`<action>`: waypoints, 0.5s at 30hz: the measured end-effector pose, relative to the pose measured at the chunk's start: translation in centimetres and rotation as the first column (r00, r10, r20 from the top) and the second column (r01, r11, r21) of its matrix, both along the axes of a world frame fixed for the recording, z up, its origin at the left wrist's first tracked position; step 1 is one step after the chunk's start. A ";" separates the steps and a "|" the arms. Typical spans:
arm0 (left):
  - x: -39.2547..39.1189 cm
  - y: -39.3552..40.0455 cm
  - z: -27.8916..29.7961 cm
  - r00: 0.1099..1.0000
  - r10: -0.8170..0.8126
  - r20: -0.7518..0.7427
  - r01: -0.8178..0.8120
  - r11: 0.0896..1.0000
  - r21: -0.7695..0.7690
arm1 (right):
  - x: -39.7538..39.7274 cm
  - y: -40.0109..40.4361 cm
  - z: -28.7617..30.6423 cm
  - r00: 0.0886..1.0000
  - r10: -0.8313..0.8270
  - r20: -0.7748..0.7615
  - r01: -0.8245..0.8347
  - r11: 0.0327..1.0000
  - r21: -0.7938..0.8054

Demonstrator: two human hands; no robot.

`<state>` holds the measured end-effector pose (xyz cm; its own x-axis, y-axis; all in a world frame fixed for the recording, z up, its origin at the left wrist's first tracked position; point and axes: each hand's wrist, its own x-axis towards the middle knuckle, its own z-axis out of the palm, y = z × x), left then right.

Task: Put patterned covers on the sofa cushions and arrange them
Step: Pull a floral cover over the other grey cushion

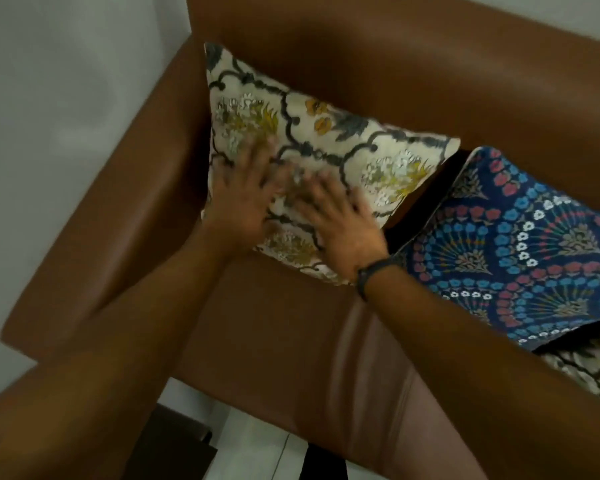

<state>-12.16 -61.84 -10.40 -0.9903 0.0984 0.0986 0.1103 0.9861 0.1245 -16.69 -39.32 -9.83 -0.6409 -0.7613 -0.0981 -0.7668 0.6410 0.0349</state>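
A cream cushion (329, 133) with a dark trellis and yellow flower pattern leans in the corner of the brown leather sofa (430, 81). My left hand (246, 195) and my right hand (340, 223) lie flat on its front, fingers spread, both blurred by motion. A dark band sits on my right wrist. To the right stands a navy cushion (520, 244) with blue, red and white fan motifs. A third cushion (589, 372) in the cream pattern peeks out at the lower right, mostly hidden by my right arm.
The sofa's left armrest (118, 209) runs beside the cream cushion, with a pale wall (49, 98) behind it. The brown seat (291, 334) lies below my hands. White floor tiles (257, 441) and a dark object show at the bottom.
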 end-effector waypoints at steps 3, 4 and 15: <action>0.1 -4.6 -1.1 0.916 0.339 0.216 -0.372 0.919 0.134 | -2.7 4.4 -1.5 0.970 -0.244 0.017 0.245 0.962 -0.120; 0.4 -5.7 -1.3 0.878 0.407 0.253 -0.448 0.884 0.134 | -2.4 5.8 -1.8 0.923 -0.381 0.058 0.385 0.900 -0.205; -0.6 -3.4 -1.3 0.942 0.242 0.235 -0.330 0.800 0.500 | 0.9 2.0 -3.9 0.604 -0.571 0.556 0.790 0.335 -0.514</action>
<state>-12.75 -65.21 -11.70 -0.9714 -0.2148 -0.1009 -0.2300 0.7475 0.6232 -15.82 -37.30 -13.77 -0.9989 0.0375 -0.0289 0.0467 0.6784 -0.7332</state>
